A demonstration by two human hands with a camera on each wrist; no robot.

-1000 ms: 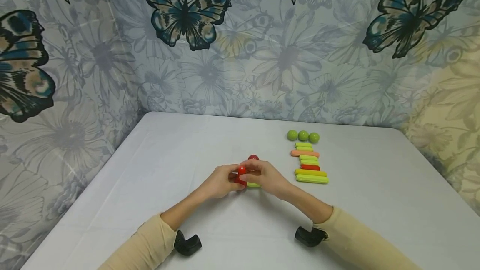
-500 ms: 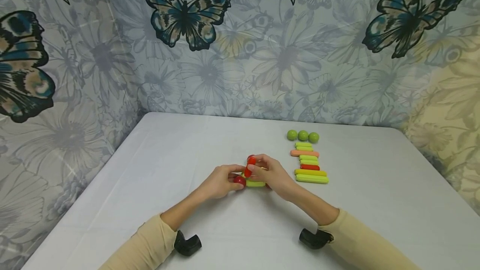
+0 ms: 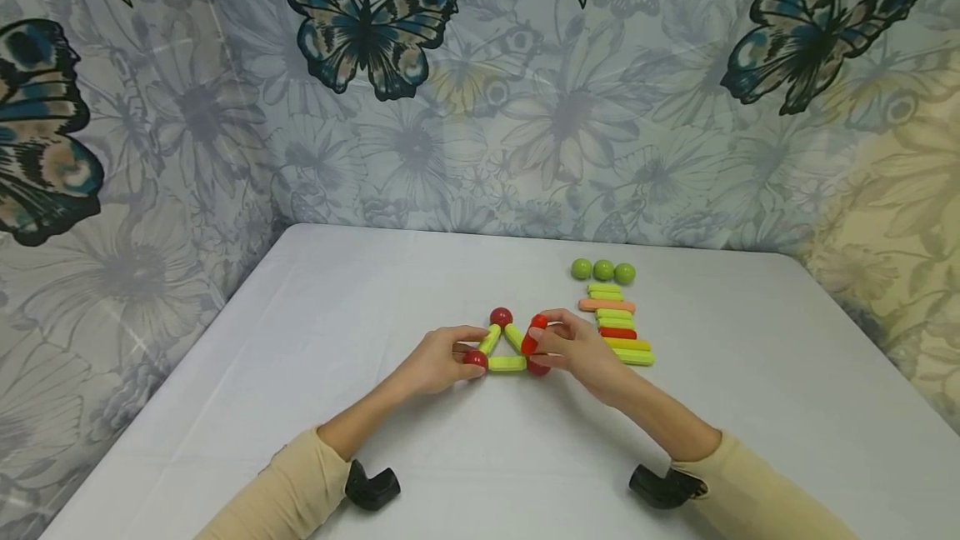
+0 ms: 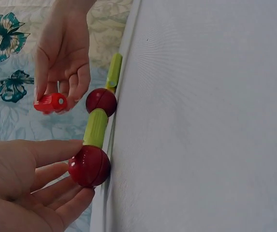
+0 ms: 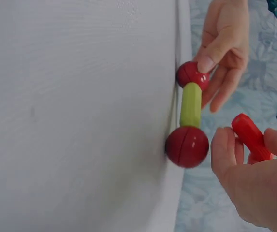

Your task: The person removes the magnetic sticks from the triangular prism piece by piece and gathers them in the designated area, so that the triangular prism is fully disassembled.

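Observation:
A flat triangle of lime-green building sticks (image 3: 507, 364) joined by red balls lies on the white table. My left hand (image 3: 437, 362) holds the triangle's left red ball (image 4: 89, 166) between thumb and fingers. Raised above the right red ball (image 5: 187, 147) is a short red stick (image 3: 534, 334), pinched upright but tilted by my right hand (image 3: 588, 357). A pale dot shows on the stick's end in the left wrist view. The far red ball (image 3: 501, 317) forms the triangle's top corner, touched by neither hand.
Right of the triangle, loose sticks lie in a column: lime-green, yellow, an orange stick (image 3: 607, 305) and a red one. Three green balls (image 3: 603, 270) sit in a row behind them. The white table (image 3: 360, 273) ends at a butterfly-patterned backdrop (image 3: 420, 148).
My right hand has carried the red stick rightward, from beside the left ball to above the right ball, uncovering the triangle. My left hand has stayed at the left ball.

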